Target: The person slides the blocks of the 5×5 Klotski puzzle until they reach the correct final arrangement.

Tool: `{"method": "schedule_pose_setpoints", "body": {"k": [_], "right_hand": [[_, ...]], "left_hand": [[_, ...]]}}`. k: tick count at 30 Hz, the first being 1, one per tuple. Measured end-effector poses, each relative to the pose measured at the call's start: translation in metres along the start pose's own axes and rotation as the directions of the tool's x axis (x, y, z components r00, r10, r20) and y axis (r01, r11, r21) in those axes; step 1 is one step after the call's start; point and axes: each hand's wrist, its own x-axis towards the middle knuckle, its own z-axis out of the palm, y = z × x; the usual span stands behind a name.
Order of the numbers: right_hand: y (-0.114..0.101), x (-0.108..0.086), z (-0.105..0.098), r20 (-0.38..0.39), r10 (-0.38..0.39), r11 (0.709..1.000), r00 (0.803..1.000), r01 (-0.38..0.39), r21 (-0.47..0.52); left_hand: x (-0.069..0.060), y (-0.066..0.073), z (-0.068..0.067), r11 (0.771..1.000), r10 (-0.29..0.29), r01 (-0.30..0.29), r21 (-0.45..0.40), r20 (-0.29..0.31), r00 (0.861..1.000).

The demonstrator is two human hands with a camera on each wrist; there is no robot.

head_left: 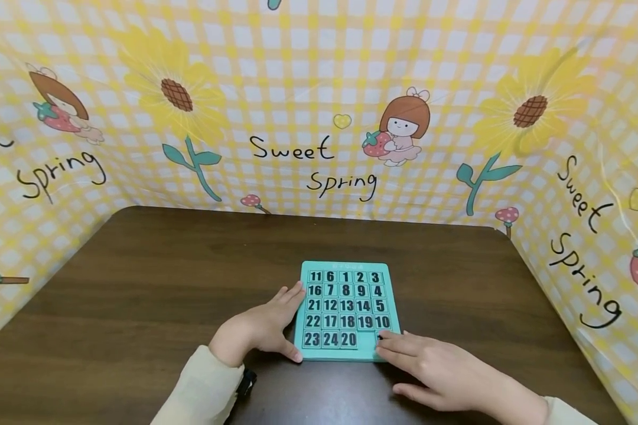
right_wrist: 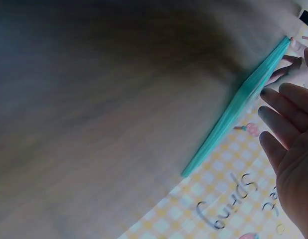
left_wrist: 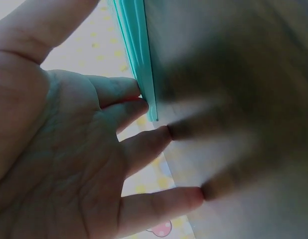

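Note:
A turquoise number slide puzzle [head_left: 345, 265] lies flat on the table, its tiles bearing black numbers. In the bottom row, 23, 24 and 20 show, followed by a gap right of 20. My left hand [head_left: 263, 324] touches the puzzle's left side, thumb by the lower left corner and fingers spread along the edge. Seen from the left wrist, two fingertips meet the side wall [left_wrist: 136, 50]. Over the lower right corner lies my right hand [head_left: 441, 369], its extended fingertips covering most of the corner tile [head_left: 380, 336]. The right wrist view shows the puzzle edge-on [right_wrist: 233, 109].
The dark brown wooden table [head_left: 165, 265] extends around the puzzle on all sides. A yellow checked cloth [head_left: 298, 88] with flowers and lettering stands like a wall along the back and both sides. A black band [head_left: 246, 382] shows at the left sleeve.

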Motion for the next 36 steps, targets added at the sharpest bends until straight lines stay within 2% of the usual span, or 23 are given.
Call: {"method": "schedule_pose_setpoints", "body": {"k": [6, 10, 14, 22, 26, 30, 36], "right_hand": [[0.001, 0.029, 0.003, 0.039, -0.074, 0.997, 0.997, 0.074, -0.002], [0.002, 0.039, 0.003, 0.095, -0.093, 0.996, 0.991, 0.094, -0.004], [0.002, 0.034, 0.002, 0.105, -0.076, 0.997, 0.992, 0.077, -0.003], [0.002, 0.009, -0.001, 0.074, -0.002, 1.0, 0.997, 0.003, -0.011], [0.002, 0.007, -0.002, 0.066, 0.017, 1.0, 0.998, -0.017, 0.0], [-0.001, 0.021, 0.001, 0.059, -0.008, 1.0, 0.998, 0.008, 0.004], [-0.009, 0.05, 0.008, 0.135, -0.062, 0.998, 0.989, 0.059, 0.027]], "left_hand": [[0.003, 0.003, -0.001, 1.0, -0.019, 0.018, 0.023, 0.019, 1.0], [0.001, 0.003, 0.001, 1.0, -0.014, 0.014, 0.009, 0.021, 1.0], [0.001, 0.002, 0.001, 1.0, -0.002, 0.001, 0.007, 0.014, 1.0], [0.003, 0.001, 0.0, 1.0, 0.005, -0.005, 0.015, 0.016, 1.0], [0.003, 0.002, -0.001, 1.0, 0.005, -0.006, 0.02, 0.021, 1.0], [0.002, 0.003, -0.002, 1.0, 0.003, -0.004, 0.019, 0.024, 1.0], [0.002, 0.004, -0.002, 1.0, 0.01, -0.011, 0.023, 0.018, 1.0]]}}
